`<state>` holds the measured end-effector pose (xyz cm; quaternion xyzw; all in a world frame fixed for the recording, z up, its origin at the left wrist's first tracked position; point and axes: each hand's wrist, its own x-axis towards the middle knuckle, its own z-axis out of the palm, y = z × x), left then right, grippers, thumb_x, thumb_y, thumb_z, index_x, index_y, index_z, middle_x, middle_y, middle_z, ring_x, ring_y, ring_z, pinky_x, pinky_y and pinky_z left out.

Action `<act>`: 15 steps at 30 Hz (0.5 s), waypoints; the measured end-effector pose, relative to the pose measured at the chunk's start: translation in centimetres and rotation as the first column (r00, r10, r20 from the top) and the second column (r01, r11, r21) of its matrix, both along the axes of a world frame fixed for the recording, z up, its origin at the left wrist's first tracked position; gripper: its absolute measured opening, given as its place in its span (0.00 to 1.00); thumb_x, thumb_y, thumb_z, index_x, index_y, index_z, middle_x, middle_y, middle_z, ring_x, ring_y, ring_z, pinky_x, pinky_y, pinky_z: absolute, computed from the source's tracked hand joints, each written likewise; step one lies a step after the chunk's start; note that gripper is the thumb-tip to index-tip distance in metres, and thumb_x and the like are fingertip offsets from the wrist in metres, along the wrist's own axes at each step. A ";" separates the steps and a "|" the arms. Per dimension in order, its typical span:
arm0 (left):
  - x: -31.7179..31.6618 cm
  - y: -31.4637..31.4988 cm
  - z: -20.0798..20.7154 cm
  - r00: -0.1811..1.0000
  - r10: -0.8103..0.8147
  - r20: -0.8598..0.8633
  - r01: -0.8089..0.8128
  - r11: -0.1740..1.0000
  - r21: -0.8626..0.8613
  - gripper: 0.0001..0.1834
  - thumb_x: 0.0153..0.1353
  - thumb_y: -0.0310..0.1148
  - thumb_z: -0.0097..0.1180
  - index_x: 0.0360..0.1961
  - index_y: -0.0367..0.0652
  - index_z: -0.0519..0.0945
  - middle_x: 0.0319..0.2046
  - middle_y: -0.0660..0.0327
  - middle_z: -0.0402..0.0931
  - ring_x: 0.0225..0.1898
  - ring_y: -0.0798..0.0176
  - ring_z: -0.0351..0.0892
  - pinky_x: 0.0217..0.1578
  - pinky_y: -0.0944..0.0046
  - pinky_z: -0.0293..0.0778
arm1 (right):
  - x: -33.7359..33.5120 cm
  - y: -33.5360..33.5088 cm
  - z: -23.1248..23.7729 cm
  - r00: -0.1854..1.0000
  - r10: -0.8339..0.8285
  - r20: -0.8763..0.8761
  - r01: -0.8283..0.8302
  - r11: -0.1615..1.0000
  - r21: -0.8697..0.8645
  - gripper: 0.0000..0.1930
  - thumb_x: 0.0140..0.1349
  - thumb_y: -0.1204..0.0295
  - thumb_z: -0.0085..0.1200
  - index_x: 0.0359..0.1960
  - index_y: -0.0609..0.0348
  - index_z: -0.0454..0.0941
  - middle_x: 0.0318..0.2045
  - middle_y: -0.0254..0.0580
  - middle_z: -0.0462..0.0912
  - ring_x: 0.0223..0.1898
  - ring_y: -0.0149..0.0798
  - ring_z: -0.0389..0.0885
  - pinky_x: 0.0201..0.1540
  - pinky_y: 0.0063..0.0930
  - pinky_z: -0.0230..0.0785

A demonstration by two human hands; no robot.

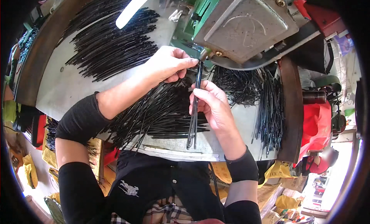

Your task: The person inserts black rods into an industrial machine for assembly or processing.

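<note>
My right hand [212, 102] is closed around a few thin black metal rods [192, 128], which look like umbrella ribs. They hang nearly upright, with their lower ends over the table's near part. At their top end, close under the machine's working head [204, 54], my left hand [171, 64] pinches with thumb and forefinger. Its fingertips hide exactly what is gripped there. A heap of the same black rods [162, 112] lies below my left wrist, just left of the held ones.
The machine's grey metal cover [248, 27], with an umbrella emblem, overhangs the far right. A large bundle of black rods [111, 46] covers the left side; another bundle [269, 112] lies at right. A brown raised rim [291, 112] edges the pale table [54, 81]. A white lamp [135, 10] hangs above.
</note>
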<state>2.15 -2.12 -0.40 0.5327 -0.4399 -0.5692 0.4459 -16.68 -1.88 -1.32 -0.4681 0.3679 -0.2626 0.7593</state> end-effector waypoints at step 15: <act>0.2 0.1 0.2 0.982 -0.178 -0.062 0.176 0.984 -0.033 0.15 0.61 0.39 0.52 0.34 0.34 0.77 0.21 0.59 0.75 0.14 0.69 0.74 0.13 0.74 0.67 | 0.3 -0.9 0.2 0.999 -0.036 0.031 0.038 0.997 -0.069 0.09 0.59 0.70 0.53 0.37 0.62 0.71 0.22 0.38 0.77 0.16 0.24 0.70 0.17 0.13 0.61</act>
